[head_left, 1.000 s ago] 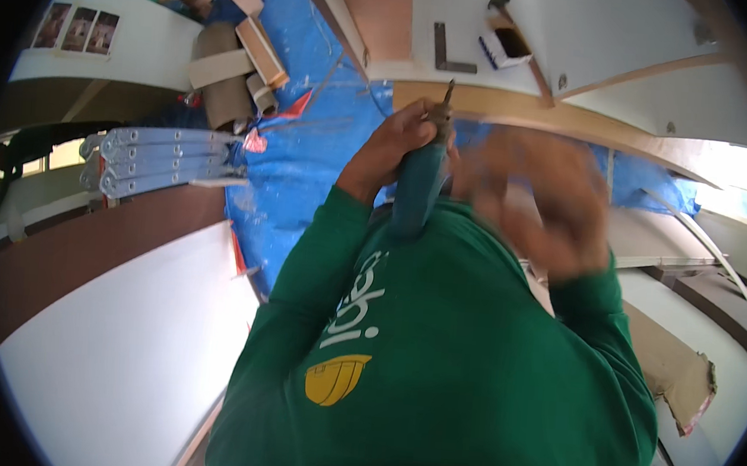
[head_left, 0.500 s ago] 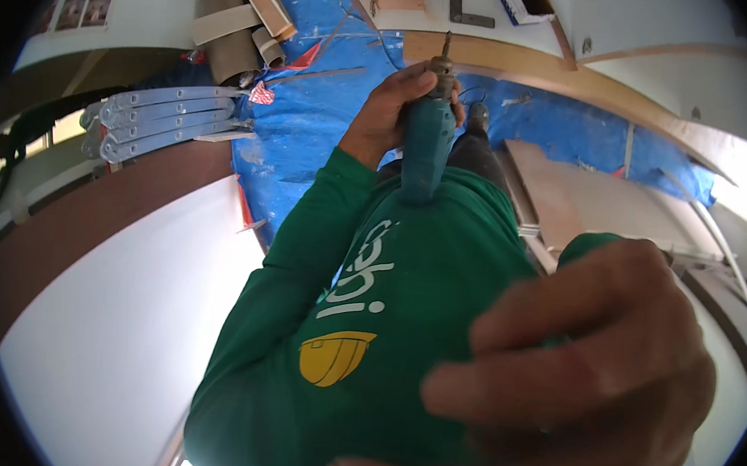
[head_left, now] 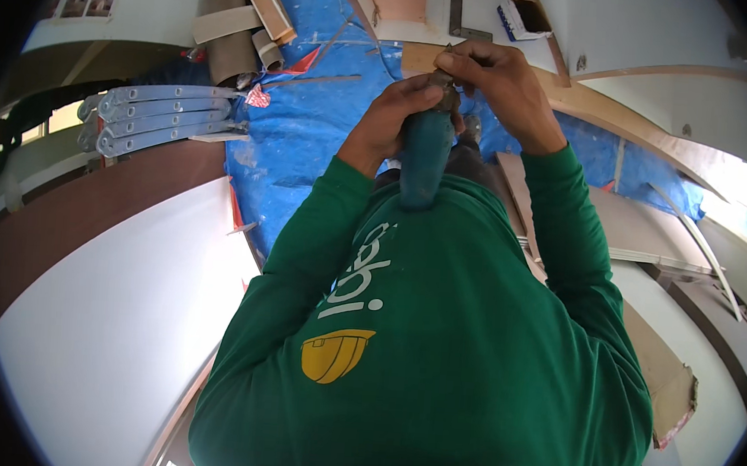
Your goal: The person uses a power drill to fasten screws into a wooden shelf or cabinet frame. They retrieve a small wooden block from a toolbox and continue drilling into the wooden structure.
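Note:
A teal power drill (head_left: pixel 426 159) points away from me, its rear end against the front of my green shirt. My left hand (head_left: pixel 383 119) is wrapped round the front of its body, just behind the metal chuck (head_left: pixel 442 84). At the chuck's front end, my right hand (head_left: pixel 507 85) pinches the drill bit between thumb and fingers. Those fingers hide most of the bit. Both hands are close together in front of my waist.
Blue sheeting (head_left: pixel 297 154) covers the floor. Folded metal ladder sections (head_left: pixel 169 115) lie at left above a white panel (head_left: pixel 126 302). A metal square (head_left: pixel 458 18) and an open box (head_left: pixel 523 17) rest on the far surface. Boards (head_left: pixel 642 226) are stacked at right.
My right hand has gone from close in front of the camera, blurred, up to the drill's front end and closed on the bit. My left hand keeps its hold on the drill.

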Tool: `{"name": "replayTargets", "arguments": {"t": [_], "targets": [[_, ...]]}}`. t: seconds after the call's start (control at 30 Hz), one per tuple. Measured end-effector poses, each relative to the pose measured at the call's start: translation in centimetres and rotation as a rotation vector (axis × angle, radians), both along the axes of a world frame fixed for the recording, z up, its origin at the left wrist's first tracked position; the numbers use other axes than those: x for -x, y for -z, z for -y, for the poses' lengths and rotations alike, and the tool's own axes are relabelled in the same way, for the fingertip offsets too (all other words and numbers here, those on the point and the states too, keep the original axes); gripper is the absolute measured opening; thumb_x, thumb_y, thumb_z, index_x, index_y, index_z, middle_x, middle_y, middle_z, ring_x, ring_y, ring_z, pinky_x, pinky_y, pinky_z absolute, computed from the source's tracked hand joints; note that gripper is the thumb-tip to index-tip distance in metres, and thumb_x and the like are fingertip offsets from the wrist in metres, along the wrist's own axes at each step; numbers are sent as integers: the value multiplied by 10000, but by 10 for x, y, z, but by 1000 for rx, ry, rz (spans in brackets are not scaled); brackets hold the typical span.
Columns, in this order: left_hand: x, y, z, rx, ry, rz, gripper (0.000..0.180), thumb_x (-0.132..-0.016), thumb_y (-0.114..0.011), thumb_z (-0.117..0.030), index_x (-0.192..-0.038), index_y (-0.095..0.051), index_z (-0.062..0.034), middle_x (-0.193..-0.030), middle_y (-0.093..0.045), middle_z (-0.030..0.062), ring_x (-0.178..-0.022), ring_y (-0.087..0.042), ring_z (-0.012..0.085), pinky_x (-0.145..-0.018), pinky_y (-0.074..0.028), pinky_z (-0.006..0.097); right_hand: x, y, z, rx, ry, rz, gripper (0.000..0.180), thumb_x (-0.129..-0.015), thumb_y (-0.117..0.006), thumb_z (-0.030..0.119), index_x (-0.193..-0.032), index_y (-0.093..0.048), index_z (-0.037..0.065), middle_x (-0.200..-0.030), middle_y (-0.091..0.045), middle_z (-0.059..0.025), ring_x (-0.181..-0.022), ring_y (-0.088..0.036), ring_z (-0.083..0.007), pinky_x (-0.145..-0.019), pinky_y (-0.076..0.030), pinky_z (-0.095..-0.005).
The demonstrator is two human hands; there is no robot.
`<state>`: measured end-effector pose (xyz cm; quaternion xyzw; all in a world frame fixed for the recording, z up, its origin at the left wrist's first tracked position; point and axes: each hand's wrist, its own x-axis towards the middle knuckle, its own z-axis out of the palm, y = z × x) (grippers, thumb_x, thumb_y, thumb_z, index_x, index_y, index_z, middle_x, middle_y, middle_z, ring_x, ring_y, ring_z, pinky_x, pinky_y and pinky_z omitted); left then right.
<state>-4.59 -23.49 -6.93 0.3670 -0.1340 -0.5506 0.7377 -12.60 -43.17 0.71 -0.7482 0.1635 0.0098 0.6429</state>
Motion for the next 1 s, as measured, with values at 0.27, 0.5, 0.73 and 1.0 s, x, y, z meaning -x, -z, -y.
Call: {"name": "replayTargets", "arguments": {"t": [0.27, 0.5, 0.73, 1.0], "targets": [[2, 5, -2, 48, -45, 124, 585, -1061, -662, -466, -1286, -651, 73, -1112, -738, 176, -972, -758, 287, -831, -633, 391, -7, 20, 0, -61, -44, 143, 418, -1045, -728, 380, -1085, -799, -29, -898, -762, -85, -788, -690, -155, -723, -553, -340], [2, 11, -9, 50, -26, -65, 618, -1062, -666, -464, -1363, -609, 74, -1136, -734, 187, -965, -763, 296, -830, -641, 397, -4, 7, -2, -338, -104, -35, 404, -1046, -723, 361, -1096, -800, -32, -929, -761, -80, -858, -691, -167, -833, -554, -347], [1, 17, -6, -4, -4, 66, 580, -1091, -634, -449, -1342, -629, 75, -1167, -739, 210, -983, -759, 315, -860, -638, 429, 1, 31, -5, -137, 8, 142, 388, -1064, -707, 320, -1146, -786, -52, -902, -747, -72, -818, -673, -168, -787, -561, -335], [20, 16, -6, 101, -58, -24, 606, -1099, -583, -499, -1308, -628, 68, -1210, -725, 224, -986, -752, 335, -810, -641, 420, 16, 26, -5, -165, -21, 31, 382, -1071, -694, 299, -1186, -781, -55, -960, -777, -90, -874, -689, -157, -806, -554, -309]]}}
